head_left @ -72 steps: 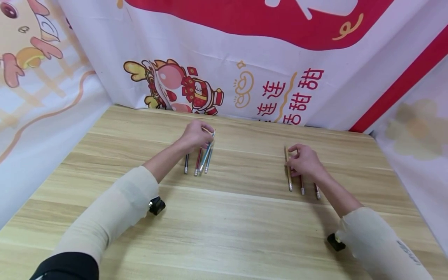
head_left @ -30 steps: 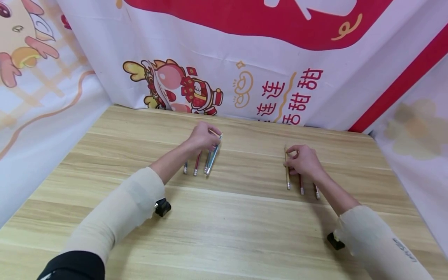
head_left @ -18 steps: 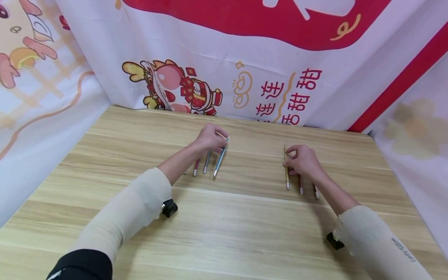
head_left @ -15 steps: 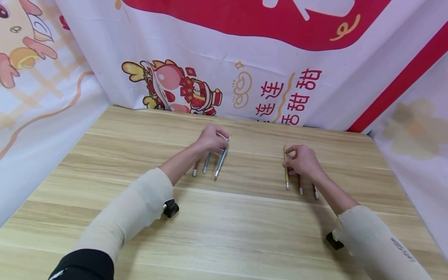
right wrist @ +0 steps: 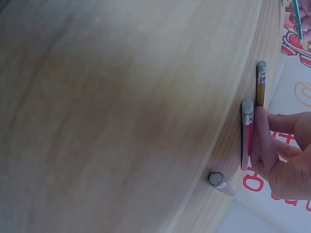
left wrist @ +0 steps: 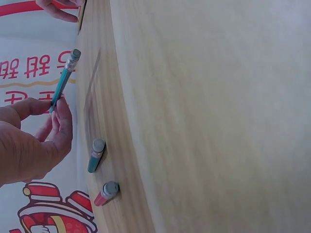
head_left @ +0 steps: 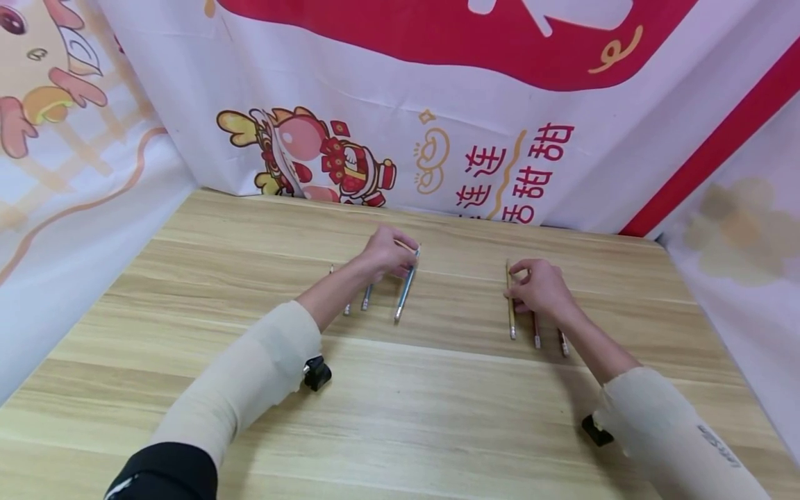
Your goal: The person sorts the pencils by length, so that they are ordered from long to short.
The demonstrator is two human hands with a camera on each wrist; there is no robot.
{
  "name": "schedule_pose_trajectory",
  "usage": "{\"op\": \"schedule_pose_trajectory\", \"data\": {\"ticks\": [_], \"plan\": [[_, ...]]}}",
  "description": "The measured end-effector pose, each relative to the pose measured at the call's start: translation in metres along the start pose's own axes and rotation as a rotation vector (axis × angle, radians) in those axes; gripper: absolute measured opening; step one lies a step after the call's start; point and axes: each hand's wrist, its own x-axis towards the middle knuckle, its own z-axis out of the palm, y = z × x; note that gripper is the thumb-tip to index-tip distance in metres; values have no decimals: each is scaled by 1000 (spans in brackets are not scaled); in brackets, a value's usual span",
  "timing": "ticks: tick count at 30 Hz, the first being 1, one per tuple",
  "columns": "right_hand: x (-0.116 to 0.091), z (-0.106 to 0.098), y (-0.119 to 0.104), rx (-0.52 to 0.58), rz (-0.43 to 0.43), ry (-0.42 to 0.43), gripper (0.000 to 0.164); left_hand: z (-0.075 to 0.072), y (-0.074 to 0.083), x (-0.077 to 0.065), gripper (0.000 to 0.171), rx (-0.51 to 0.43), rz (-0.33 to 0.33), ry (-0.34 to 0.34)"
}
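Between thumb and fingertips my left hand (head_left: 390, 253) pinches a light-blue pencil (head_left: 405, 295), tilted with its eraser end toward me; in the left wrist view this pencil (left wrist: 62, 85) stands out from the fingers above the table. Left of it lie another blue pencil (head_left: 367, 298) and a red pencil (left wrist: 103, 195), partly behind the forearm. The tip of a dark pencil (head_left: 331, 269) peeks out past the arm. My right hand (head_left: 541, 286) holds a yellow pencil (head_left: 511, 316) by its upper part, close on the tabletop. Under that hand rest a dark red pencil (right wrist: 247, 138) and a third pencil (right wrist: 222, 183).
The wooden tabletop (head_left: 400, 417) stretches toward me in front of both hands. A printed white and red cloth (head_left: 462, 104) hangs along the back edge, with more cloth on the left and right sides. A black wrist camera (head_left: 317, 373) hangs under the left sleeve.
My left hand has carried the light-blue pencil rightward, away from the other blue and red pencils. The right hand and the yellow pencil have hardly moved.
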Motion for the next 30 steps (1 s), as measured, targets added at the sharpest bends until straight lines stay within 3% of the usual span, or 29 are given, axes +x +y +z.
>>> {"op": "schedule_pose_trajectory", "data": {"ticks": [19,30], "plan": [[0,0,-1,-13,-3,4,43,26,-3,11,35,-62,-32,8],[-2,0,-2,-1,0,3,44,48,-4,14,34,-70,-39,-36]]}}
